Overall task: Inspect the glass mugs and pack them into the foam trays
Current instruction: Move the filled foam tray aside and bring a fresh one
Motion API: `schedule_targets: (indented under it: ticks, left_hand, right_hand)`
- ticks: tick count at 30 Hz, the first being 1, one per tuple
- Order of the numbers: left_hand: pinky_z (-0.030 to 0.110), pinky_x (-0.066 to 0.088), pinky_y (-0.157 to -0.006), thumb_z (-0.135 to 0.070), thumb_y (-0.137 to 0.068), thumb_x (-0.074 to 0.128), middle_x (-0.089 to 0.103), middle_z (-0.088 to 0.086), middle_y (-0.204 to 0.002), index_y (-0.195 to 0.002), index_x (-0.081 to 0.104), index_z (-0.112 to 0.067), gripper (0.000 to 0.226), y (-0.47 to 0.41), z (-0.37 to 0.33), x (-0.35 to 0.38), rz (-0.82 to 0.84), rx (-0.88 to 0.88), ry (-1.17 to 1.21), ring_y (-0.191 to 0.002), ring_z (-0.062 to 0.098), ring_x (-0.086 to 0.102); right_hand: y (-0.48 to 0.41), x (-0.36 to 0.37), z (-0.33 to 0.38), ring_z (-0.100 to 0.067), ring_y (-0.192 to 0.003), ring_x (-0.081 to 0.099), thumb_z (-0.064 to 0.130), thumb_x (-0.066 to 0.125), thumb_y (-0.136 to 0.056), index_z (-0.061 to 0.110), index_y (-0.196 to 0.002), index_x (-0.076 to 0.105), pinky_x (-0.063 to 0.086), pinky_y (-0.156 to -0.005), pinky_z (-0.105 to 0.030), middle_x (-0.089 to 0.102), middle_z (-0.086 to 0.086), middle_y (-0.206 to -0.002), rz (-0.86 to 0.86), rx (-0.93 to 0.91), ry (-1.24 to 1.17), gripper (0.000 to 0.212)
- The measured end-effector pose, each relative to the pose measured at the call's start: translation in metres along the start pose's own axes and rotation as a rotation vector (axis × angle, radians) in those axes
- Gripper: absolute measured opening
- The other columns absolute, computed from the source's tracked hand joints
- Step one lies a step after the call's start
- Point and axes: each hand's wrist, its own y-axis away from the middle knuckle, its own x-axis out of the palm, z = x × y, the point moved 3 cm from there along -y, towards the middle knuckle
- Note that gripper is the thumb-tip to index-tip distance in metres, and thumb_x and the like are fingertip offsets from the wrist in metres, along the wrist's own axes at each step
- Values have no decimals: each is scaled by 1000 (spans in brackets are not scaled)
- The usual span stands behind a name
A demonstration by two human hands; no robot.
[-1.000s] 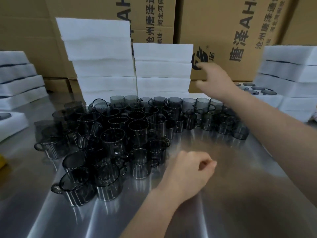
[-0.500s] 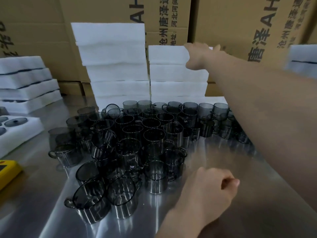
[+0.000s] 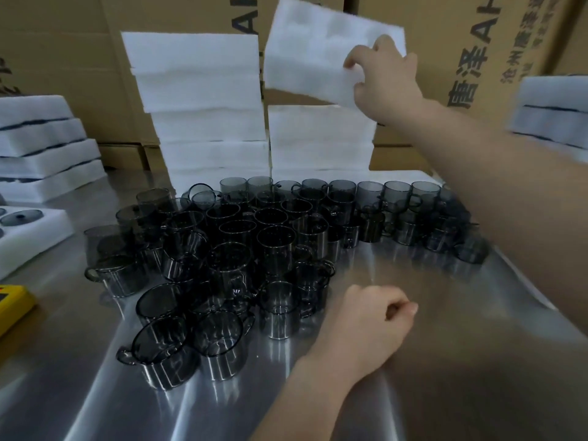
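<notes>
At the left edge of the steel worktop (image 3: 445, 361) lies a yellow object (image 3: 12, 305), partly out of frame. Behind it sits a side tray (image 3: 47, 237) of white foam with a dark round piece in one recess, and toward the far left corner stands a left stack (image 3: 44, 144) of closed foam packs. The glass mugs (image 3: 273, 246), smoked grey, stand crowded together across the centre of the worktop, upright and touching, with some near ones tilted. Along the far edge behind them rise a tall foam stack (image 3: 203, 106) and, just beside it, a lower foam stack (image 3: 321, 138). Above the lower stack a foam tray (image 3: 311, 58) hangs tilted in the air, clear of the stack. The left hand (image 3: 369, 323) rests on the worktop near the front mugs, clenched and holding nothing. The right hand (image 3: 388, 74) grasps the foam tray at its right end, fingers curled over the edge. Cardboard boxes (image 3: 477, 43) line the back. A blurred right stack (image 3: 553, 113) of foam stands at the right edge.
</notes>
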Motion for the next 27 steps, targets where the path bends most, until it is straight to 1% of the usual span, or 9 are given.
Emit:
schedule_targets:
  ticks: [3,7,10,12,15,17,21,24,27]
  left_hand:
    - [29,51,-64,-32,-94,56,66,-11,-73,-90,69,-27,14,0,-5,-10,-166,82,66,-60,3,53]
    - [15,40,-58,-10,-93,54,66,-6,-78,-105,71,-13,21,11,-23,-43,-715,274,177,-59,-2,51]
    - [25,42,-53,-7,-94,48,64,1,-78,-102,66,-14,21,22,-33,-62,-984,394,264,-59,12,56]
    - [32,45,-54,-5,-94,47,63,4,-82,-100,63,-16,20,26,-38,-69,-1017,402,271,-65,16,57]
    - [26,46,-63,3,-88,50,62,4,-90,-94,65,-17,25,23,-40,-71,-874,361,258,-76,12,57]
    - [18,46,-75,-3,-86,53,64,0,-100,-95,68,-18,22,17,-40,-66,-642,282,257,-88,6,59]
    - [27,24,-117,-34,-93,62,42,-3,-152,-133,57,-20,42,3,-28,-34,-56,67,-59,-140,6,33]
    - [38,12,-121,-59,-94,46,19,-7,-162,-152,29,-24,70,3,-13,-15,254,-52,-442,-150,12,13]
    - [40,23,-113,-65,-94,35,35,-7,-156,-148,36,-27,66,1,-10,-13,287,-18,-580,-144,17,29]
  right_hand:
    - [41,-30,-3,-29,-101,48,10,51,-85,21,-125,55,25,-89,-35,45,-12,-116,48,-61,-119,42]
    - [130,-66,-23,-26,-92,48,18,58,-81,23,-116,60,36,-78,-36,39,-1,-99,221,-125,-154,36]
    - [212,-85,-40,-25,-82,49,22,58,-77,28,-109,59,39,-70,-38,36,7,-90,356,-65,-148,32]
    - [264,-94,-43,-23,-80,50,25,57,-77,32,-102,59,41,-69,-40,38,9,-91,451,-35,-154,27]
    - [323,-102,-39,-17,-75,53,29,53,-73,37,-98,58,48,-69,-40,40,15,-92,566,-50,-179,27]
    - [347,-106,-33,-11,-67,53,33,52,-70,41,-96,54,49,-59,-31,40,17,-91,601,-78,-197,27]
    - [361,-106,-21,-2,-59,48,43,47,-74,41,-98,55,47,-50,-21,44,15,-90,652,-190,-276,25]
    - [343,-104,-23,10,-76,45,71,40,-80,44,-111,52,44,-71,-19,43,22,-95,760,-298,-290,43]
    - [297,-105,-20,-2,-71,54,57,52,-88,33,-96,67,42,-65,-18,55,16,-75,542,-256,-487,30]
